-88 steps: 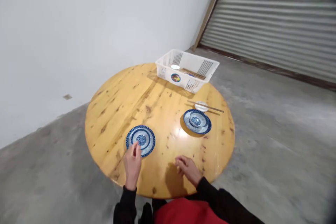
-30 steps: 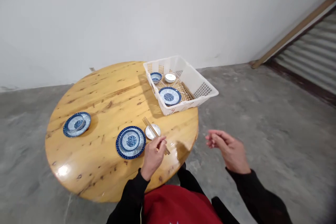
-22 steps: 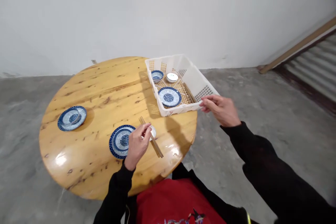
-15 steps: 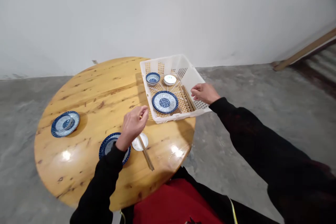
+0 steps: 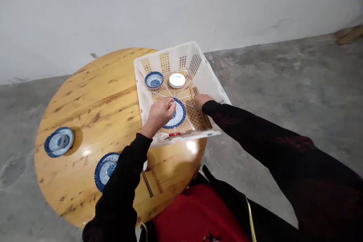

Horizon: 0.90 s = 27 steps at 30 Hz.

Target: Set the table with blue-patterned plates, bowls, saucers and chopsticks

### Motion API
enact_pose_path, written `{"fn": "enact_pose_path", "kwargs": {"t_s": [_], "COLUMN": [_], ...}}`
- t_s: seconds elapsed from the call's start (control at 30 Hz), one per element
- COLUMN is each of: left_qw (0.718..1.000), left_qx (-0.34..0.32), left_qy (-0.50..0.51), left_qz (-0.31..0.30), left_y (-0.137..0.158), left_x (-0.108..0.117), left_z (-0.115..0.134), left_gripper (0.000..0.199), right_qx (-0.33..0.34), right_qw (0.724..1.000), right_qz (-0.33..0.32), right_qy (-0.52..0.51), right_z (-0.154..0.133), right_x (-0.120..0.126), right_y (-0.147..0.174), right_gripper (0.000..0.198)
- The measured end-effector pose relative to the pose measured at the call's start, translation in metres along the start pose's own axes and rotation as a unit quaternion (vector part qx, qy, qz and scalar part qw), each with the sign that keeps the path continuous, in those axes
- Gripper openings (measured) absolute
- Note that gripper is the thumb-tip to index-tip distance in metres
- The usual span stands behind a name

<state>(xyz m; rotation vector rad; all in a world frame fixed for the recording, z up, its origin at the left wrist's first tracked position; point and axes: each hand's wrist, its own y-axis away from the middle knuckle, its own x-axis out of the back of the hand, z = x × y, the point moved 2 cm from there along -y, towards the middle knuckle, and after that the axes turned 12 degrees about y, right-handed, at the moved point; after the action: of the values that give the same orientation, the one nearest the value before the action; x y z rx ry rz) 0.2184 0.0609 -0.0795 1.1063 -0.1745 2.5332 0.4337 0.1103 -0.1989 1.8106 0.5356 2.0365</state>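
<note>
Your right hand [image 5: 201, 100] has dropped into the basket from above its right wall since the earlier frame, and your left hand [image 5: 160, 114] has come across from the table onto the basket's near side. The round wooden table [image 5: 85, 94] carries everything. The white plastic basket [image 5: 209, 77] sits at its edge, probably to keep its contents within your reach. Inside it, your left hand is over the blue-and-white plate [image 5: 180, 116], covering part of it; its fingers are loosely curled, nothing shows in that grip, and you cannot tell from here how fully it closes. To your left on the table, two more plates [image 5: 98, 177] [image 5: 51, 150] each carry a bowl [image 5: 104, 172] [image 5: 56, 141], likely nested so that the pair takes one spot. Another bowl [image 5: 154, 80] and the stacked white saucers [image 5: 177, 80] stand toward the basket's far end. The wooden chopsticks [image 5: 207, 121] lie lengthwise by its right wall, perhaps because that side gives them room. Your right hand is at them, but its fingers are hidden, so whether that grip has closed on any cannot be told. The red-handled spoon [image 5: 174, 134] lies along the near wall.
</note>
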Motion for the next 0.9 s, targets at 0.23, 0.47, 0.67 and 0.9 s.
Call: {"fn": "enact_pose_path", "kwargs": {"t_s": [0.23,0.47,0.67,0.9], "left_qw": [1.0,1.0,1.0,1.0], "left_qx": [0.02,0.023,0.015,0.013], "left_qy": [-0.004,0.013,0.001,0.007], "left_qz": [0.013,0.012,0.002,0.013], "left_y": [-0.004,-0.005,0.001,0.008], "left_x": [-0.003,-0.007,-0.007,-0.003], "left_z": [-0.009,-0.013,-0.016,-0.016], "left_gripper": [0.023,0.022,0.023,0.021], "right_qx": [0.001,-0.017,-0.034,-0.052], "right_qw": [1.0,0.999,0.999,0.998], "right_qz": [-0.009,0.011,0.024,0.015], "right_qy": [0.027,0.031,0.032,0.028], "right_z": [-0.008,-0.013,-0.018,-0.016], "right_x": [-0.019,-0.024,-0.031,-0.031], "right_y": [0.0,-0.004,-0.006,-0.006], "right_gripper": [0.036,0.033,0.035,0.038]}}
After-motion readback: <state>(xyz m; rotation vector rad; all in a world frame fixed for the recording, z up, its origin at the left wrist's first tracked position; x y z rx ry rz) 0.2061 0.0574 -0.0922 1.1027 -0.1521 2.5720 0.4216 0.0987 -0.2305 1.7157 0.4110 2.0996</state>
